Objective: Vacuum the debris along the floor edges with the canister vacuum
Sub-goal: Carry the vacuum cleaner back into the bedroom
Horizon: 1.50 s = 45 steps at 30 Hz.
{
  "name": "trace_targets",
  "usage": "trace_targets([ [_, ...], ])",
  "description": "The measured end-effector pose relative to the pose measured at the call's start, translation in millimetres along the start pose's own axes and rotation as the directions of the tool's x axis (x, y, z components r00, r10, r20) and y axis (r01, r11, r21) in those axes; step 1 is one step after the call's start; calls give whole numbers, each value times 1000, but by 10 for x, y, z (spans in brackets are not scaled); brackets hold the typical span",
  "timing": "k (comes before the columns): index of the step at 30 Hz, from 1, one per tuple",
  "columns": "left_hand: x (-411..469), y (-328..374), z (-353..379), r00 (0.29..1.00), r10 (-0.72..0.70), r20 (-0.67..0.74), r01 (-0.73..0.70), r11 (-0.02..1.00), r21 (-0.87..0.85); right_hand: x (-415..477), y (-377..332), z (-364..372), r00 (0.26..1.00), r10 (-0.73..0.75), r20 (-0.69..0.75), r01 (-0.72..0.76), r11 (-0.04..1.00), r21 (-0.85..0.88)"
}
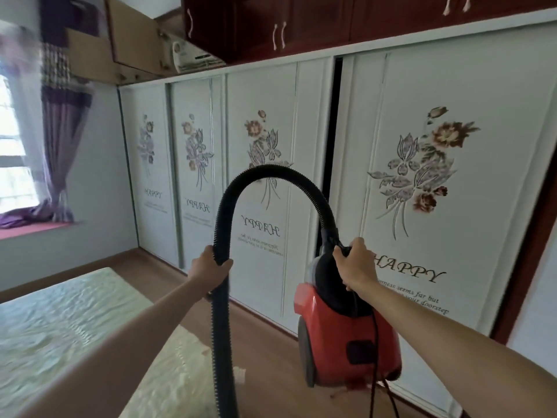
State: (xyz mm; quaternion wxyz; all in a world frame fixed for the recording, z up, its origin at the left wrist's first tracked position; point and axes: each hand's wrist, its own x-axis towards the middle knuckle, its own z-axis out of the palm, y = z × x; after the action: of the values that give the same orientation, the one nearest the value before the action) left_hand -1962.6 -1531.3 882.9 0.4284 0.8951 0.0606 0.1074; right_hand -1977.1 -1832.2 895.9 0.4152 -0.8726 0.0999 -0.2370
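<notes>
A red and black canister vacuum hangs in the air, front end up, above the wooden floor. My right hand grips its black top handle. A black ribbed hose arches from the canister's top over to the left and drops straight down out of view. My left hand is closed around that hose at its left descending part. The nozzle end is hidden below the frame. A black power cord dangles under the canister. No debris is discernible along the floor edge.
White sliding wardrobe doors with flower prints line the floor edge directly ahead. A bed with a pale cover fills the lower left, leaving a narrow floor strip. Dark red upper cabinets hang overhead. A window with purple curtains is far left.
</notes>
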Motion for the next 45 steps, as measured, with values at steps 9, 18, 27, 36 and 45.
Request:
trace_targets([
  [9, 1262, -123, 353, 998, -15, -58, 16, 1000, 23, 1204, 125, 769, 996, -59, 66, 57, 998, 22],
  [18, 2714, -53, 572, 991, -6, -132, 15, 998, 65, 2583, 297, 1616, 990, -66, 125, 62, 997, 36],
  [27, 3720, 30, 978, 982, -60, -178, 76, 994, 80, 3790, 330, 2259, 978, -98, 183, 86, 994, 72],
  [36, 4808, -96, 1460, 917, -199, -344, 206, 978, -18, 4922, 362, 2843, 906, -224, 360, 194, 974, 119],
  [45, 5474, 54, 1661, 851, -293, -437, 296, 953, -63, 5997, 190, 3373, 863, -288, 415, 240, 957, 166],
])
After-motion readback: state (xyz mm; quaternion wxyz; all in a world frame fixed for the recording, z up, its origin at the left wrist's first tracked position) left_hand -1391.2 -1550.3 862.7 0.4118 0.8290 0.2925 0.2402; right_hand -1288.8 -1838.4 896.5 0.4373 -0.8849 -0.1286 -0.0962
